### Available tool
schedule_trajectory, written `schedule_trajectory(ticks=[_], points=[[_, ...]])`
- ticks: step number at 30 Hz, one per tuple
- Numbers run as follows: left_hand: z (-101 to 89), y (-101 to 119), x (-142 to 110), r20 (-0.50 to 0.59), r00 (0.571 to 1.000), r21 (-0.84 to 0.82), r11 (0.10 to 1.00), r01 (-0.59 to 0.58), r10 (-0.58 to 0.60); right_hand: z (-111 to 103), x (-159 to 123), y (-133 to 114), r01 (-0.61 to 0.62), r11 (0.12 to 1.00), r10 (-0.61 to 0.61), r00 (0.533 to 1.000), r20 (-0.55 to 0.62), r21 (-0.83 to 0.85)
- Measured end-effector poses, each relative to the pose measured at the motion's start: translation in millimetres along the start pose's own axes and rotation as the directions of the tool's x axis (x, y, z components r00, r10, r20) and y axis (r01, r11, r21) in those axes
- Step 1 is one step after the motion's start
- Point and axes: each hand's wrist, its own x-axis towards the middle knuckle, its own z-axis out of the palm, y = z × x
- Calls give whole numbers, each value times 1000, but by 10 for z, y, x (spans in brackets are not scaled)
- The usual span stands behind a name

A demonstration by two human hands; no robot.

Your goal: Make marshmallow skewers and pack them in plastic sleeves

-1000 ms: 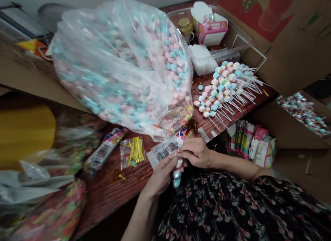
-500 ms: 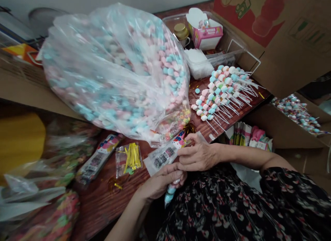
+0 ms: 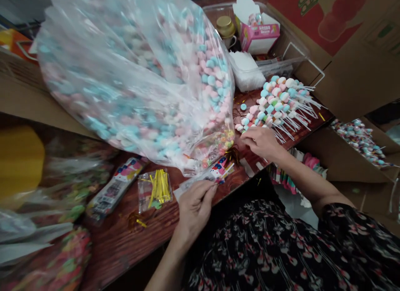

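Observation:
My left hand point(image 3: 195, 207) grips a clear printed cellophane bag point(image 3: 195, 184), which runs up to a coloured label near its far end. Any skewer inside it is hidden or cannot be made out. My right hand point(image 3: 259, 143) rests at the lower end of a heap of pink, blue and white marshmallow skewers point(image 3: 275, 103), with nothing visible in its fingers. Just left of that hand lies a huge clear plastic bag of marshmallows point(image 3: 134, 78), with colourful small candies point(image 3: 215, 147) at its tied end. Gold tinsel ties point(image 3: 233, 154) lie by its neck.
On the dark wood table point(image 3: 125, 249) lie a packet of yellow twist ties point(image 3: 154, 190) and a stack of printed bags point(image 3: 114, 191). A pink box point(image 3: 258, 34) and gold-lidded jar point(image 3: 225, 26) stand behind. Cardboard box flaps point(image 3: 353, 74) rise right; candy bags point(image 3: 56, 257) crowd left.
My right hand has left the cellophane bag and moved up and right onto the skewer heap. The blue marshmallows below my left hand no longer show.

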Motion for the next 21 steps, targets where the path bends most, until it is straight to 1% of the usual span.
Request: schedule_trajectory(ticks=[1,2,3,4,6,8,9,11,13,15,16,17,18,19,20,21], points=[[-22,6,35,1,997,-96,992,81,-81,-13,100,40,-13,989,13,1000,-1,-144],[-40,8,65,6,986,-188,968,164,-166,-5,186,56,10,968,-1,999,36,-252],[-52,8,88,17,966,-277,927,253,-258,21,254,49,45,941,-15,996,91,-336],[-57,3,103,31,935,-363,868,340,-353,59,302,26,88,918,-27,987,159,-386],[-52,-8,115,73,850,-519,708,478,-521,145,349,-37,146,887,-29,965,262,-438],[-39,-14,109,117,773,-624,559,546,-624,204,351,-83,177,868,-24,948,317,-464],[-34,-11,103,131,746,-656,507,558,-653,214,343,-90,196,859,-30,941,337,-472],[-33,5,93,150,716,-694,444,567,-681,193,320,-76,229,836,-45,934,354,-498],[-46,35,96,160,711,-723,409,557,-684,126,283,-47,214,809,-40,949,311,-547],[-59,85,123,179,721,-753,378,538,-670,45,220,-35,149,792,-32,978,204,-592],[-59,119,148,194,731,-766,364,529,-655,13,176,-44,128,793,-46,988,150,-596],[-52,159,180,215,743,-774,353,526,-634,-6,123,-64,142,801,-90,989,118,-581],[-35,202,216,244,754,-776,343,529,-610,-10,62,-95,208,811,-175,978,112,-546],[-11,247,254,273,763,-775,336,535,-586,0,-3,-135,318,810,-300,947,117,-492],[19,288,290,291,774,-776,334,535,-563,24,-69,-180,445,786,-440,890,118,-430],[51,323,318,296,786,-779,338,527,-543,56,-134,-226,560,740,-568,817,101,-372]])
